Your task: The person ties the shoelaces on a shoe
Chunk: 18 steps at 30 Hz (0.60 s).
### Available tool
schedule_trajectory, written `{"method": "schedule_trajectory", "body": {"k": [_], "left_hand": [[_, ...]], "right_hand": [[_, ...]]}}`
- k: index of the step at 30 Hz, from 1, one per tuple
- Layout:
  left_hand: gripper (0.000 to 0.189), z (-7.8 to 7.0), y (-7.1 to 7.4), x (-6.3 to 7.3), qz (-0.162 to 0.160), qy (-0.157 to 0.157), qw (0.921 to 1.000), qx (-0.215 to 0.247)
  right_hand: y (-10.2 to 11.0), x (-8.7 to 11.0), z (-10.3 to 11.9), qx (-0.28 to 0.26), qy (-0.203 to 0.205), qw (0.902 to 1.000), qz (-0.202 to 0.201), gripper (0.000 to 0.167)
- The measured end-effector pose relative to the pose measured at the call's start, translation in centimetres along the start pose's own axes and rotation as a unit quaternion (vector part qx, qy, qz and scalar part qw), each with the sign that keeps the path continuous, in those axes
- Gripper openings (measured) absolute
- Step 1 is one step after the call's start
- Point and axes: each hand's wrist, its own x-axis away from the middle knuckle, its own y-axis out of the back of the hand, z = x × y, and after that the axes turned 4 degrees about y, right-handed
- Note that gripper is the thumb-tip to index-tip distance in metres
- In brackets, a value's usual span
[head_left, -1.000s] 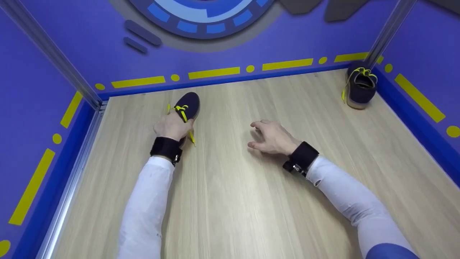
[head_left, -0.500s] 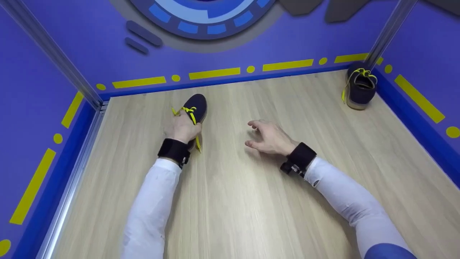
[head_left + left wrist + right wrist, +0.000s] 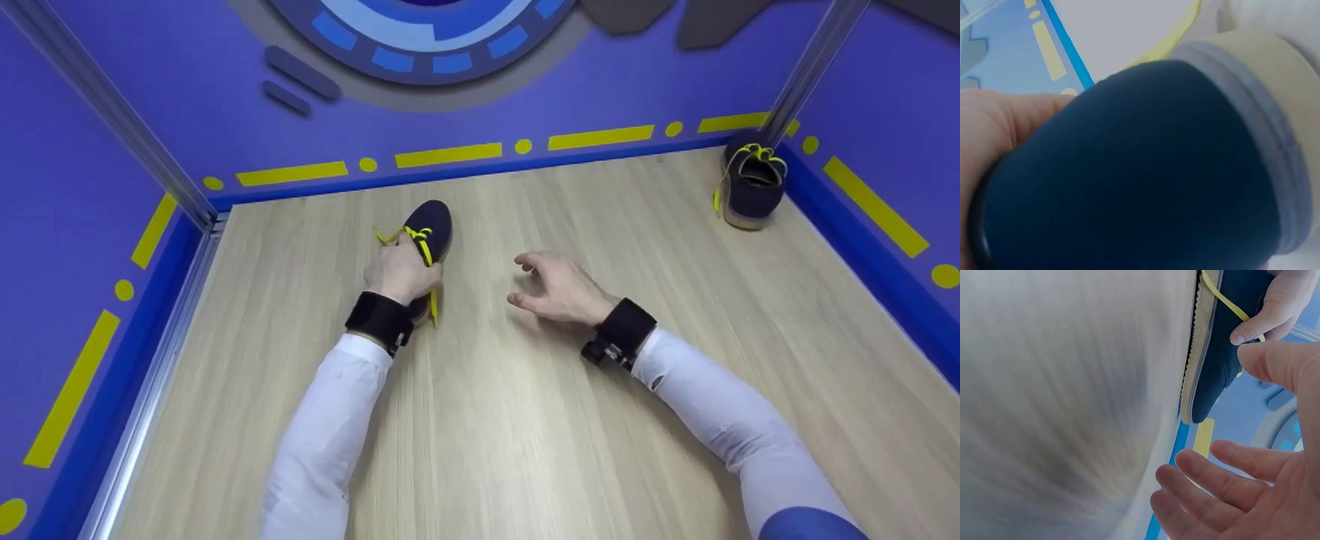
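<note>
My left hand [image 3: 403,270] grips a dark navy shoe [image 3: 433,221] with yellow laces [image 3: 418,232], its toe pointing toward the back wall. The thumb lies over the shoe's side, and most of the other fingers are hidden. In the left wrist view the heel of the shoe [image 3: 1145,163] fills much of the picture, with a pale sole beside it. My right hand [image 3: 562,289] hovers to the right of that shoe, fingers apart and holding nothing. The right wrist view shows its spread fingers, with the shoe [image 3: 1213,377] and the left thumb beyond.
A second navy shoe [image 3: 754,191] with yellow laces stands in the far right corner, heel toward me. Blue panels with yellow marks wall in the wood-grain table [image 3: 480,420] at the back and both sides. A metal rail [image 3: 161,367] runs along the left edge.
My left hand has moved to the right and slightly nearer, bringing the shoe along. The right hand has drifted slightly left. The corner shoe stays put.
</note>
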Motion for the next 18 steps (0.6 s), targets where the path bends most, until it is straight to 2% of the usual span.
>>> {"method": "schedule_trajectory", "body": {"k": [9, 13, 18], "left_hand": [[0.102, -1.3, -0.3, 0.8, 0.024, -0.015, 0.999, 0.034], [0.108, -1.7, -0.4, 1.2, 0.024, -0.021, 0.9983, 0.048], [0.104, -2.0, -0.5, 1.5, 0.021, -0.034, 0.9978, 0.053]], "right_hand": [[-0.3, 0.0, 0.5, -0.017, 0.002, 0.9998, -0.003, 0.072], [-0.7, -0.1, 0.7, -0.021, 0.005, 0.9998, 0.001, 0.073], [-1.1, -0.5, 1.2, -0.047, 0.0, 0.9988, 0.011, 0.073]]}}
